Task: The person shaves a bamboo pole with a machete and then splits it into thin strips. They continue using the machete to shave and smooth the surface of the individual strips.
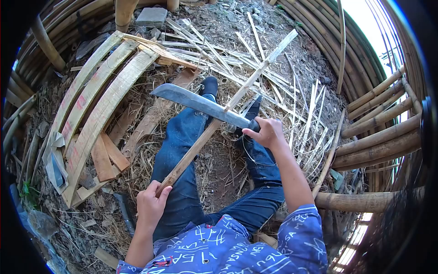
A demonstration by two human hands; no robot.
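My right hand is closed round the dark handle of a machete, whose broad grey blade points to the upper left. The blade lies across a long wooden stick and appears to touch it near its middle. My left hand grips the near end of that stick. From there the stick slants up and away to the right, above my legs. Both of my legs, in blue jeans, are stretched forward and apart, with dark footwear at their ends.
On the left stands a slatted wooden pallet, with loose boards beside it. Split wood strips and dry straw litter the ground ahead. Bamboo poles form a fence at the right. A grey block lies at the back.
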